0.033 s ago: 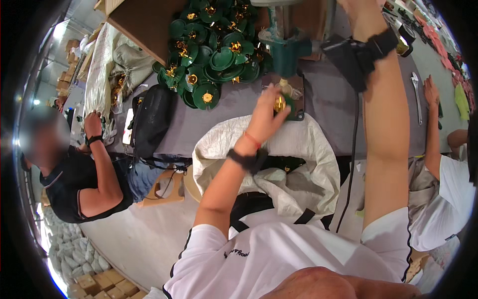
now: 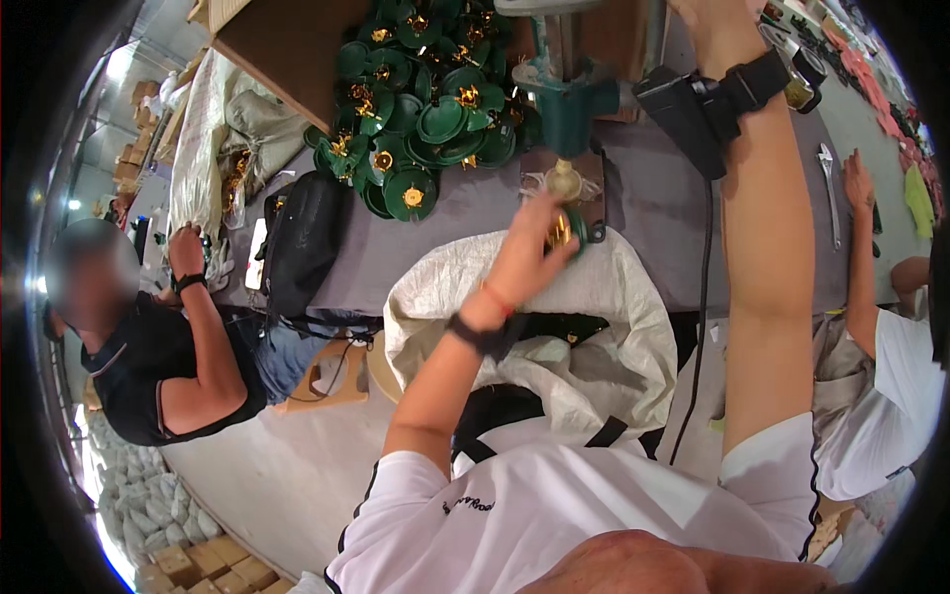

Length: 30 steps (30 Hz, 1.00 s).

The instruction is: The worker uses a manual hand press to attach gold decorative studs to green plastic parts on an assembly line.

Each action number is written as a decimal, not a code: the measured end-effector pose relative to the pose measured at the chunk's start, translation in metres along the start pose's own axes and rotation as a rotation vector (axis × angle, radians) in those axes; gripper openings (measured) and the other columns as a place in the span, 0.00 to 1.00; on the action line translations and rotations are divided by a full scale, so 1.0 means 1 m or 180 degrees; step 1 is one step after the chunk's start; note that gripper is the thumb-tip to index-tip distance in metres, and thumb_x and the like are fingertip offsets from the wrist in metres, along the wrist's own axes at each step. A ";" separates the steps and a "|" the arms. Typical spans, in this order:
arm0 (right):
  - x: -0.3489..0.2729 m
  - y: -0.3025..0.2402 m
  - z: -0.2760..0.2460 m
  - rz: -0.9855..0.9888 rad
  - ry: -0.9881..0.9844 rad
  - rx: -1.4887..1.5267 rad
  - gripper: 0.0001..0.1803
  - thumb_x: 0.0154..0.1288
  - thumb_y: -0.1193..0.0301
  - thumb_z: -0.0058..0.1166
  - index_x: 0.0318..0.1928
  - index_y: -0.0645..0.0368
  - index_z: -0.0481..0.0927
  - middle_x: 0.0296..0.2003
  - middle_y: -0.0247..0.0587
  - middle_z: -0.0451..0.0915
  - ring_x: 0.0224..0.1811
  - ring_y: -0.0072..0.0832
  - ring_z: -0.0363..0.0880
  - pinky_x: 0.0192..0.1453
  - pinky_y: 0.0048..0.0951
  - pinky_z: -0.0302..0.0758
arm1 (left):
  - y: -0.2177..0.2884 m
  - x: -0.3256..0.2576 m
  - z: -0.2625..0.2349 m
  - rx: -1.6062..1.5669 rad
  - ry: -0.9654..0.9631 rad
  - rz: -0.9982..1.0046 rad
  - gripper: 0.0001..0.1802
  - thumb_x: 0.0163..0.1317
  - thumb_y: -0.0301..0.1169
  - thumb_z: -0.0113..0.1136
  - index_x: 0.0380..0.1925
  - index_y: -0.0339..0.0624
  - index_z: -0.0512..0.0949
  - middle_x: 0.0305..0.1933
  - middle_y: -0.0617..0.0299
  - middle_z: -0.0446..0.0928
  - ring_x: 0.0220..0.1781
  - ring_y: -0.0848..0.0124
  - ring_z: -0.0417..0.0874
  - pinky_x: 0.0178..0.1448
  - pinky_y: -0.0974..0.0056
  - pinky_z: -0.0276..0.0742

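My left hand (image 2: 534,243) grips a dark green disc with a shiny gold piece (image 2: 566,232) on it, at the near edge of the press's base plate (image 2: 591,188). Above that plate stands a green bench press (image 2: 566,109), with a pale round fitting (image 2: 563,182) under its head. My right hand (image 2: 714,35) is raised beside the press at the upper edge, its fingers cut off by the picture. A white woven sack (image 2: 435,287) hangs open at the table edge below my left hand; a few green pieces show inside.
Many green discs with gold pieces (image 2: 440,119) are heaped beside a cardboard box (image 2: 277,59). A black bag (image 2: 302,233) lies left, a wrench (image 2: 828,193) right. A black cable (image 2: 705,267) hangs from my right wrist device. One person (image 2: 168,337) sits left, another (image 2: 881,396) right.
My left hand has drawn the green disc slightly toward me, from over the base plate to its near edge. The pale fitting shows more fully. My right arm has barely moved.
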State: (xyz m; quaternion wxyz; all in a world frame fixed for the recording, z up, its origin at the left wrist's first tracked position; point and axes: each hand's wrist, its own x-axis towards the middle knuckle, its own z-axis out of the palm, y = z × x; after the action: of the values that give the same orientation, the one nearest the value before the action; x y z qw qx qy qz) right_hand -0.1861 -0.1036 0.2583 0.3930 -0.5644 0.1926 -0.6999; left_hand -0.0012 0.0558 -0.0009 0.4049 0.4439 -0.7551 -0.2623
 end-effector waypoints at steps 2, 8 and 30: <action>0.005 0.006 0.000 0.0166 0.0106 0.0070 0.20 0.74 0.51 0.42 0.36 0.55 0.71 0.23 0.30 0.70 0.14 0.12 0.57 0.17 0.16 0.54 | 0.010 -0.034 -0.016 0.0621 -0.0675 0.0425 0.29 0.61 0.36 0.64 0.60 0.39 0.69 0.68 0.46 0.65 0.75 0.50 0.58 0.75 0.47 0.51; 0.009 0.007 -0.001 0.0089 0.0144 -0.0038 0.21 0.73 0.49 0.43 0.35 0.54 0.71 0.21 0.28 0.69 0.12 0.12 0.55 0.15 0.17 0.52 | -0.013 0.045 -0.071 0.0187 0.1152 -0.0020 0.24 0.64 0.35 0.61 0.55 0.33 0.71 0.62 0.47 0.72 0.64 0.56 0.72 0.66 0.59 0.65; 0.011 0.014 0.001 0.0070 -0.0051 0.0291 0.23 0.72 0.48 0.43 0.31 0.54 0.70 0.21 0.29 0.68 0.12 0.12 0.55 0.15 0.16 0.51 | -0.006 0.032 -0.043 -0.0499 0.0604 -0.0558 0.35 0.60 0.24 0.65 0.65 0.30 0.62 0.54 0.50 0.79 0.59 0.68 0.77 0.62 0.65 0.72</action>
State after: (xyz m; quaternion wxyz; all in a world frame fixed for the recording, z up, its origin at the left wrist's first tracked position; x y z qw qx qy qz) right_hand -0.1814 -0.1207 0.2553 0.4276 -0.5494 0.1634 -0.6990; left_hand 0.0284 0.0230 0.0296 0.4835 0.4980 -0.6490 -0.3116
